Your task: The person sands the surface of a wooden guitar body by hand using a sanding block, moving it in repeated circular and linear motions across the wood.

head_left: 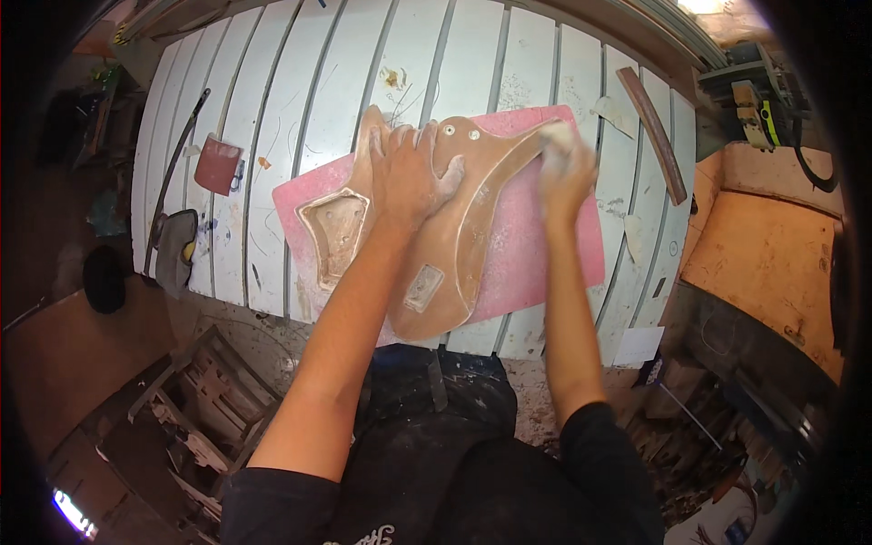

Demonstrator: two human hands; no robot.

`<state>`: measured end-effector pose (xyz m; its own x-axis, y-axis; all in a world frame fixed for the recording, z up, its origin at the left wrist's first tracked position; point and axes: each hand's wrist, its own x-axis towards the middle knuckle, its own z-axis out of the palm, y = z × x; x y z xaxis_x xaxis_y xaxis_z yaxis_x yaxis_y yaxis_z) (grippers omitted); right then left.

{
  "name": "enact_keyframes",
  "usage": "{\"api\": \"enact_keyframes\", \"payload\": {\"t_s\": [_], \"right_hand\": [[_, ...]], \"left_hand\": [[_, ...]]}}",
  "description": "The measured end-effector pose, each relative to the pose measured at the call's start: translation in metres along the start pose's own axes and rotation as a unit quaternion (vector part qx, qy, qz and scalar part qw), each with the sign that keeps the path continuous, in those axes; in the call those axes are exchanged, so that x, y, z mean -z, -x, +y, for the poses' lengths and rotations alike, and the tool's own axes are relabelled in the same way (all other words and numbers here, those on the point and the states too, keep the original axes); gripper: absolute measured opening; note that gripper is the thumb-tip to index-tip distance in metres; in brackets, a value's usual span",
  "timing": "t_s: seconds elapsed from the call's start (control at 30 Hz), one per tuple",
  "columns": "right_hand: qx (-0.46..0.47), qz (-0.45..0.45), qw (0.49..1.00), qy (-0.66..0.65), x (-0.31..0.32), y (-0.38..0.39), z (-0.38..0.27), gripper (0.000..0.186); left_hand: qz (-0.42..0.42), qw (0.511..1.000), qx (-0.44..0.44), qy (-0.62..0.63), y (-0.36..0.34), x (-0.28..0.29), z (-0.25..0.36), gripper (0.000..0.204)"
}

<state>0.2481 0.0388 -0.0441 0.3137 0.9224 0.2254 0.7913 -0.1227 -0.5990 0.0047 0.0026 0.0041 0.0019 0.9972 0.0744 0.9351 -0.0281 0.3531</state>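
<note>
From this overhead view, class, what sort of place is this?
Probably a woodworking or guitar-making workshop: an unfinished wooden guitar body lies on a pink mat over a white slatted workbench, with wood offcuts below.

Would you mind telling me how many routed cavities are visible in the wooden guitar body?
2: a star-shaped cavity left of the left hand, and a small rectangular cavity near the lower edge. The hands may hide others.

On the white slatted desk [272, 100] a reddish sanding block [218, 164] lies toward the left, with a long dark strip [173, 177] running beside it and a grey tool [175, 247] at the desk's near left corner. A curved brown wooden piece [652, 132] rests at the right. Wood scraps [204, 418] lie heaped on the floor below.
</note>
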Motion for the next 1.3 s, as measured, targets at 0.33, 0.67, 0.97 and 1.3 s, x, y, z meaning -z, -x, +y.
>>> {"api": "enact_keyframes", "payload": {"t_s": [0.33,0.67,0.97,1.3], "right_hand": [[0.071,-0.030,0.997,-0.033,-0.004,0.058,-0.012,0.045],[0.100,-0.056,0.991,-0.072,0.006,0.101,-0.038,0.036],[-0.009,0.014,1.000,-0.027,-0.011,0.044,-0.017,0.040],[0.032,-0.033,0.997,-0.065,0.014,-0.016,-0.030,0.032]], "left_hand": [[0.000,1.000,0.006,-0.004,0.001,0.002,-0.005,0.074],[0.003,1.000,0.019,-0.009,0.003,0.002,-0.007,0.073],[0.014,1.000,0.007,-0.007,-0.001,-0.003,-0.003,0.073],[0.002,1.000,0.012,-0.015,0.002,-0.001,-0.009,0.073]]}}
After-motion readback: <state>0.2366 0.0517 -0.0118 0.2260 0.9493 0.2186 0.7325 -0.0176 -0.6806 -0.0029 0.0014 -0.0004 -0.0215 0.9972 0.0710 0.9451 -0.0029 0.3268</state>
